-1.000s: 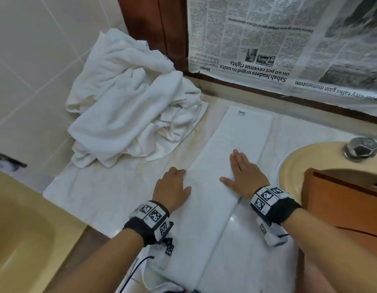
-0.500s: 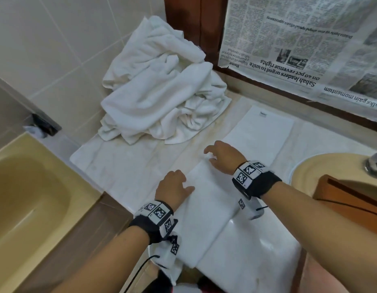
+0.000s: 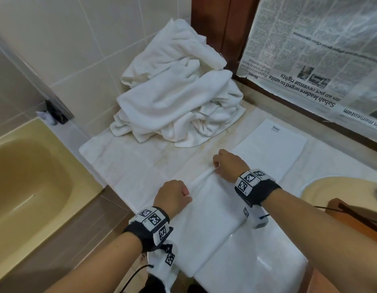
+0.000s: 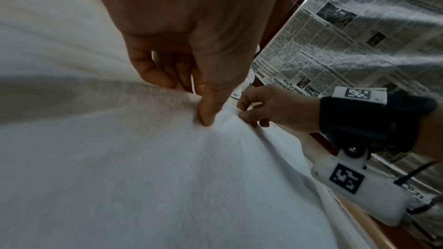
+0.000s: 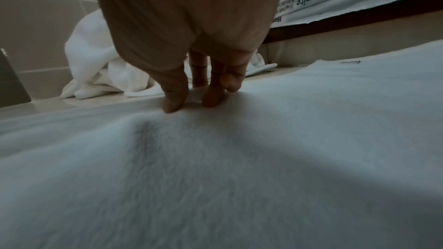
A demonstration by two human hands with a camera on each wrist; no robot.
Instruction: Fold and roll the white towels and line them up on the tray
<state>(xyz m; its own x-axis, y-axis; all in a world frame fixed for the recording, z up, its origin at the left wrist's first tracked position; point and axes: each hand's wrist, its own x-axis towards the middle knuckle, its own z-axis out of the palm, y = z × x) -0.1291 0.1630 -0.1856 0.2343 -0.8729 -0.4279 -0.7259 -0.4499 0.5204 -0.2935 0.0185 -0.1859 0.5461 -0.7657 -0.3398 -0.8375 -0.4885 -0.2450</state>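
**Both hands pinching the long folded towel on the bathroom counter**

Pale marble counter (image 3: 124,172) is filling the middle of the head view, with a yellow bathtub (image 3: 24,187) sitting at the lower left under beige wall tiles. Just right of that, a heap of white towels (image 3: 177,98) is lying crumpled at upper centre, against the wall. Below it, the left hand (image 3: 172,197) is curling its fingers and pressing its thumb (image 4: 208,113) into the left edge of a folded towel (image 3: 215,225), a long strip running from bottom centre toward the upper right. Just beside it, the right hand (image 3: 227,166) is pinching the same edge, bunching the cloth into a small ridge. Newspaper (image 3: 320,60) is hanging at the upper right, and a yellow basin (image 3: 335,187) is showing at the right edge, beside a brown wooden tray (image 3: 352,220).
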